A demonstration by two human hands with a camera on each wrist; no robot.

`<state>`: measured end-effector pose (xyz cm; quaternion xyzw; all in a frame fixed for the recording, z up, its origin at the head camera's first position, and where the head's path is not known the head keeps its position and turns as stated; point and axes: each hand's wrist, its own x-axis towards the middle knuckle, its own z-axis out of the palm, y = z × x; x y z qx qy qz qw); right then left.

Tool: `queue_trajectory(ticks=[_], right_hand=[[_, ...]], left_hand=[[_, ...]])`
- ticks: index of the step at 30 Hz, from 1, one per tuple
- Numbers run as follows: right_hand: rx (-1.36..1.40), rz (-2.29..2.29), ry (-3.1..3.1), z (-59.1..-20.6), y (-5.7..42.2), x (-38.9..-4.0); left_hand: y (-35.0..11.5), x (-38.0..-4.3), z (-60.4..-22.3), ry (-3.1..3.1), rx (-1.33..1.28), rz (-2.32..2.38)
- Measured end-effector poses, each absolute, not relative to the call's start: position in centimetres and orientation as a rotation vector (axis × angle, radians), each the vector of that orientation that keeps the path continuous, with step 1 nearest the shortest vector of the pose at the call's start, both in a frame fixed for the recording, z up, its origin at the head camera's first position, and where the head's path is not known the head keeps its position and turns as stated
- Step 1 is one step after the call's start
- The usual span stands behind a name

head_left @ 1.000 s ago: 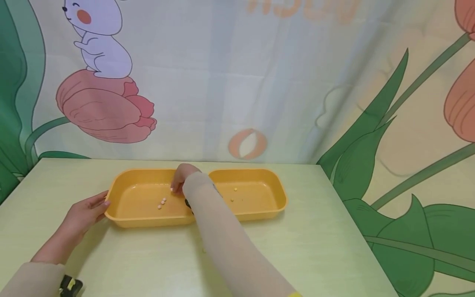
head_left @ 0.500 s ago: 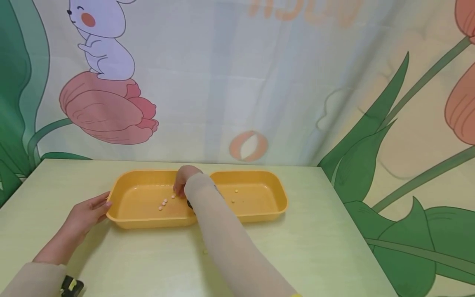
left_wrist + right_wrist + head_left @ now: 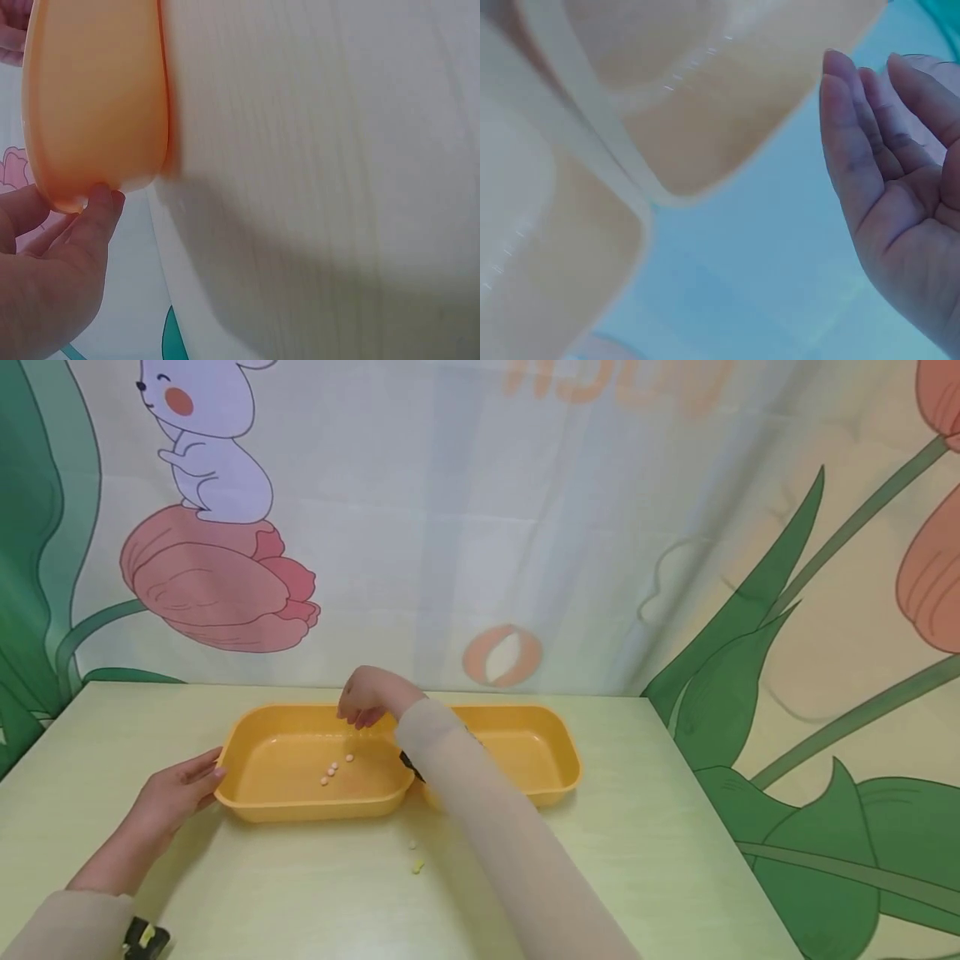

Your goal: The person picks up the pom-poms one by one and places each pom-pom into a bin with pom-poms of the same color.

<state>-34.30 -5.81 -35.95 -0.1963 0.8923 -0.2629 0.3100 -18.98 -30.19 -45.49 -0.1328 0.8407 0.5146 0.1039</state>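
Observation:
Two yellow plastic trays stand side by side in the head view. My left hand (image 3: pixel 167 795) holds the left tray (image 3: pixel 273 760) at its outer left end, thumb and fingers at the rim; the left wrist view shows the fingertips against the tray's end wall (image 3: pixel 105 112). Several small pale round pellets (image 3: pixel 332 770) lie on that tray's floor. Over its back right part hovers my right hand (image 3: pixel 367 695), fingers bent downward. The right wrist view shows this hand (image 3: pixel 900 180) with its fingers apart from the thumb and nothing visible between them.
The right tray (image 3: pixel 536 752) is partly covered by my right forearm. On the pale table (image 3: pixel 300 885) in front lie a small pale pellet (image 3: pixel 412 845) and a yellow-green scrap (image 3: pixel 417 866). A printed curtain (image 3: pixel 375 568) hangs behind the table's back edge.
My right hand has lifted out of the left tray, up and back, leaving a pellet apart from the others on the floor. The left hand stays at the rim.

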Motion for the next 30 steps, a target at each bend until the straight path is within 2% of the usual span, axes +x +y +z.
queue_trajectory(ticks=[7, 14, 22, 30], right_hand=[[-0.714, -0.764, 2.402, -34.6, -4.2, -32.4], [-0.902, -0.964, 2.388, -35.0, 0.0, -28.1], [-0.933, -1.142, 2.317, -36.5, 4.9, -24.2], [-0.872, -1.167, 2.300, -38.9, 8.1, -22.2]], left_hand=[[-30.3, -19.0, -45.7, 2.490, -0.354, 1.522], [-30.3, -19.0, -45.6, 2.478, -0.386, 1.521], [-30.2, -19.1, -45.8, 2.459, -0.419, 1.535], [-30.2, -19.2, -45.7, 2.452, -0.444, 1.525]])
